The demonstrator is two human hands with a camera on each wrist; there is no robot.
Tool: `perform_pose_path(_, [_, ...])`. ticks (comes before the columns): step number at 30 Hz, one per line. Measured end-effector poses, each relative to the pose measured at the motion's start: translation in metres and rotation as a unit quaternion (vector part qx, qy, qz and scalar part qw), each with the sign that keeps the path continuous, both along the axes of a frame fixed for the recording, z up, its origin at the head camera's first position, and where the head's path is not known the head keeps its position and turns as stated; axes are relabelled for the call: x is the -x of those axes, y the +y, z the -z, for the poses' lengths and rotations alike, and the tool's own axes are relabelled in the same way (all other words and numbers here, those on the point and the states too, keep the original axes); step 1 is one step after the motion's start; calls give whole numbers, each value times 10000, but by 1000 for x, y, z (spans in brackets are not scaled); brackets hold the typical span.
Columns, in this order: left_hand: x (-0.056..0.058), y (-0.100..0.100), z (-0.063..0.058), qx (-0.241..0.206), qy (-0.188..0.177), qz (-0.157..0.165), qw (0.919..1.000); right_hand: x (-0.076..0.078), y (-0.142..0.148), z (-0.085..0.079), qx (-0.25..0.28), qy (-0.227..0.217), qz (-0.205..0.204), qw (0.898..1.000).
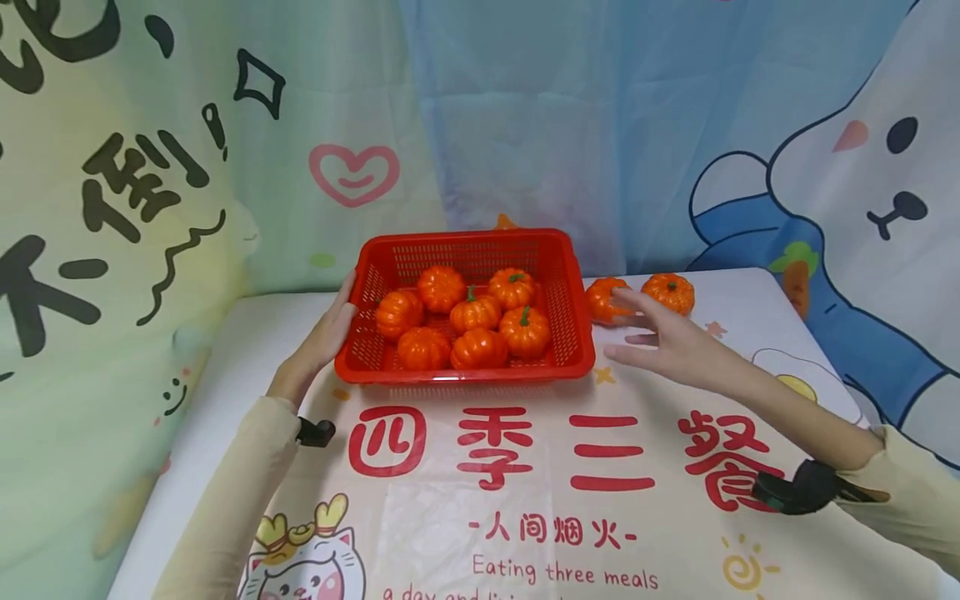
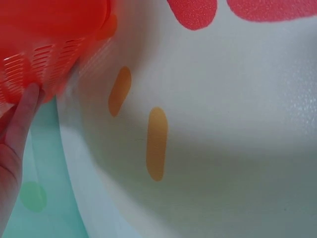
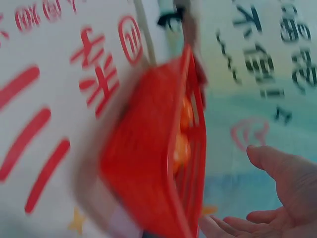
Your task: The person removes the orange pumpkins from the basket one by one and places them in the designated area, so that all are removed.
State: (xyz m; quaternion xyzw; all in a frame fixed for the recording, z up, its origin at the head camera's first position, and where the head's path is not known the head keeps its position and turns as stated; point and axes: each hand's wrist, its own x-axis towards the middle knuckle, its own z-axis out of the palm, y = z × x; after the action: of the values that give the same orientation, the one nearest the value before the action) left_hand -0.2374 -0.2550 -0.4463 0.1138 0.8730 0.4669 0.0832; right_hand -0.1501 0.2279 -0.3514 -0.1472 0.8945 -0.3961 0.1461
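Observation:
A red plastic basket (image 1: 465,375) with slotted walls holds several small orange pumpkins (image 1: 480,348), some with green stems showing. My left hand (image 1: 318,342) lies along the basket's left side, fingers extended against it; in the left wrist view a straight finger (image 2: 24,116) touches the slotted wall. To the right of the basket, my right hand (image 1: 675,342) is held in the air with fingers spread and holds nothing. The right wrist view shows that same hand (image 3: 290,191) apart from the basket wall (image 3: 141,134).
Two more pumpkins sit on the table right of the basket: one (image 1: 602,298) partly behind my right fingers, the other (image 1: 670,293) farther right. A printed cloth (image 1: 525,442) covers the white table. Behind the table hangs a patterned curtain (image 1: 525,125).

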Motion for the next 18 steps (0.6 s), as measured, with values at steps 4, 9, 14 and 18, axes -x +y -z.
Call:
perform_pose_path(4, [-1,0,1,8,19,-26,10000,-16,-16,-3,336,-152,-435,9984])
perform_pose_path(9, [-1,0,2,47,6,-49,10000,-25,-28,-4,455,-408,-613,9962])
perform_pose_path(14, [-1,0,1,27,25,-53,10000,-32,-39,-3,598,-1007,-722,9905])
perform_pose_path(18, [-1,-2,0,22,42,-12,10000,-37,-47,-1,515,-1207,-958,9867])
